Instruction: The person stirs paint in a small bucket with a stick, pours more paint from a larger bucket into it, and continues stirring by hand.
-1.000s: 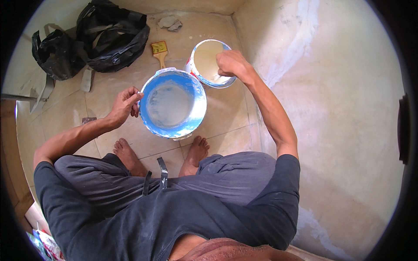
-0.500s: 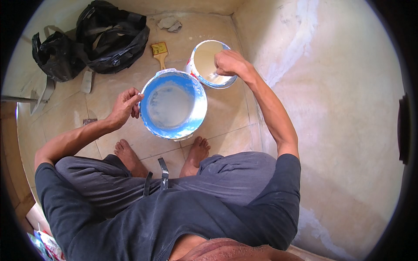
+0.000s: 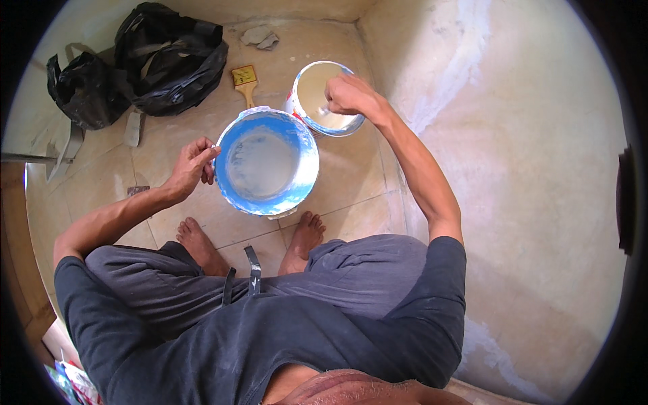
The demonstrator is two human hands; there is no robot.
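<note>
My left hand (image 3: 196, 163) pinches the left rim of a blue bucket (image 3: 307, 156), with its thumb over the edge. White smears cover the bucket's wall, and a pale whitish layer shows at its bottom. Just beyond it, to the right, stands a white bucket (image 3: 312, 86) with a blue-smeared rim and cream-coloured insides. Over that bucket's right side my right hand (image 3: 347, 94) is closed with the fingers curled down; what they hold, if anything, is hidden. Some white material shows under the fist. A wide paintbrush (image 3: 245, 82) with a wooden handle lies behind the blue bucket.
Black plastic bags (image 3: 169, 61) sit at the far left, with a scraper-like flat piece (image 3: 133, 129) beside them. Grey scraps (image 3: 260, 38) lie by the back wall. A patched plaster wall (image 3: 526, 169) rises on the right. My bare feet (image 3: 307, 236) rest on the tiles.
My right hand has shifted slightly left within the white bucket's mouth. The left hand keeps its hold on the blue bucket; the whole view has moved slightly.
</note>
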